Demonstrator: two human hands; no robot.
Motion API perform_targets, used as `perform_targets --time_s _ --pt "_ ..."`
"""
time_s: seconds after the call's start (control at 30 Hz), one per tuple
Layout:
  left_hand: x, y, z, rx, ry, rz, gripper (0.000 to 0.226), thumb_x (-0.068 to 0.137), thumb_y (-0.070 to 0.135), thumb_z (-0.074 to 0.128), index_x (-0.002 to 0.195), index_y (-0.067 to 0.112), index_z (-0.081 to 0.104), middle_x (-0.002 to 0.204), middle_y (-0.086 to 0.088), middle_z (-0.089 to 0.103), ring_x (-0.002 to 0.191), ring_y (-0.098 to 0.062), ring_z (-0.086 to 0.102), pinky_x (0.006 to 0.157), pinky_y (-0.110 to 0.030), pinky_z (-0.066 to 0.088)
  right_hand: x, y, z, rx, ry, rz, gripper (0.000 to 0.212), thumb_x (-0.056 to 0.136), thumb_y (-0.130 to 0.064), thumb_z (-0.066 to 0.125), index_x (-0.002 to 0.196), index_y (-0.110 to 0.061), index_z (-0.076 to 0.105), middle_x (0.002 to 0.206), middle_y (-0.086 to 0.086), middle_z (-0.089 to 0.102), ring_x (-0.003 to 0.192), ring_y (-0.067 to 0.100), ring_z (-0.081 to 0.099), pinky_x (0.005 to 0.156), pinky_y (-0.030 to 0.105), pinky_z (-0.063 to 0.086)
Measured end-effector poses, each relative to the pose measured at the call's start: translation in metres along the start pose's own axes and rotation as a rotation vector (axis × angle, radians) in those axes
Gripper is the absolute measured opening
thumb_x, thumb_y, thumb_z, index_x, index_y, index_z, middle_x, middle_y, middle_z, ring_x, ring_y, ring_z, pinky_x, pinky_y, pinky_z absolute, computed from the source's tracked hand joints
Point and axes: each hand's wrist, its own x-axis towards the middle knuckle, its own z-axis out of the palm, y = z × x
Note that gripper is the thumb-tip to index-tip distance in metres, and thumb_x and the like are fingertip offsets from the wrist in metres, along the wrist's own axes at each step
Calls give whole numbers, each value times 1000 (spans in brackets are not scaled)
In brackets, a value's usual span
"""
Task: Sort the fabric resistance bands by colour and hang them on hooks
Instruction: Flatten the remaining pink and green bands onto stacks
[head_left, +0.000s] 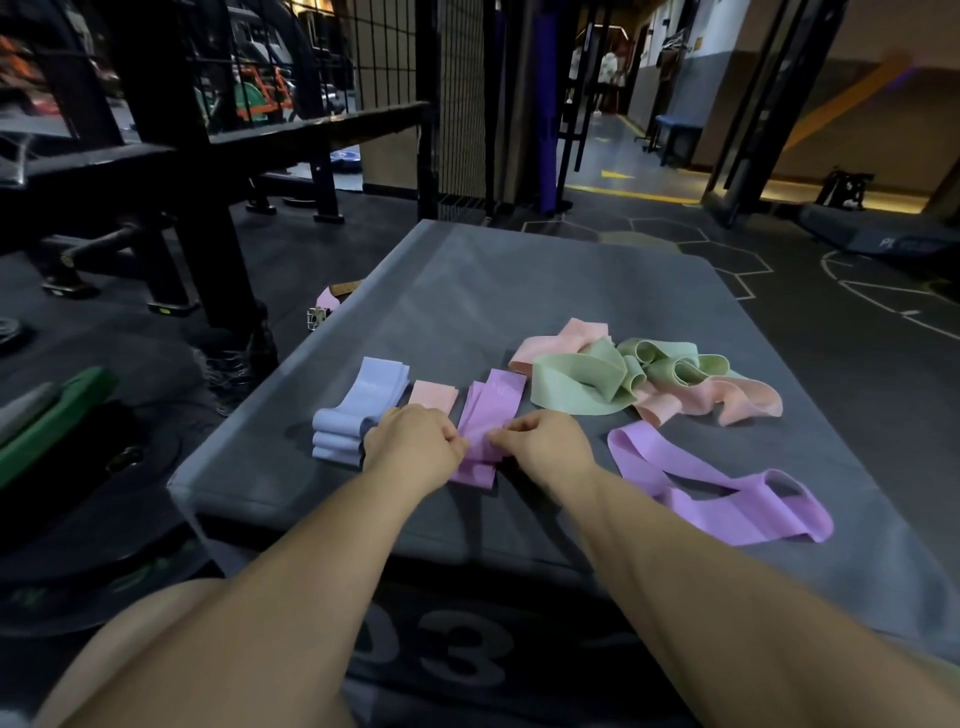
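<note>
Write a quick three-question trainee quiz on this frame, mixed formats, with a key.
1. True or false: the left hand and the right hand both pinch the folded purple stack.
2. Which colour is tangled with the green bands in the unsorted pile? A) peach bands B) yellow C) black
3. Fill in: the loose purple bands lie on the grey box top to the ___ of the right hand.
Key: 1 true; 2 A; 3 right.

grey padded box (519, 280) | blue stack (358, 410) | peach stack (432, 395) | purple stack (493, 400) | green-peach heap (582, 384) | loose purple band (727, 499)
</note>
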Motion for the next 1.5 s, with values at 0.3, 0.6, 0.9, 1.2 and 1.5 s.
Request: perform_targets --time_s 0.3,0.6,0.9,1.2,1.5 --pt "-1 2 -4 16 -16 -18 31 91 45 49 68 26 56 98 2 66 104 -23 57 85 -30 44 -5 6 1 -58 -101 -42 20 76 -39 77 66 -28 64 70 -15 63 72 13 58 80 34 50" --pt "-4 1 -7 65 -92 27 20 85 36 54 70 22 57 88 3 67 90 -21 61 69 -25 42 -10 3 -21 -43 -145 -93 16 81 -35 74 79 -19 73 84 -3 72 80 13 61 75 29 47" --pt "0 1 -5 2 -58 76 12 86 41 62 81 34 53 108 11 65 107 -17 56 83 -28 43 33 -7 -23 -203 62 -127 38 96 -25 52 132 -13 54 125 9 64 113 29 58 83 25 38" --pt "9 -2 -1 -57 -100 107 10 86 42 64 90 36 57 109 12 67 109 -15 57 90 -29 46 64 -32 -18 -682 33 -225 36 99 -25 39 131 -20 55 126 11 61 113 33 59 90 40 47" --pt "17 -5 0 -112 -131 104 12 84 42 65 90 37 56 106 14 67 107 -13 57 91 -33 48 69 -39 -14 -664 84 -230 29 96 -22 46 115 -13 66 118 11 65 109 30 61 89 33 49"
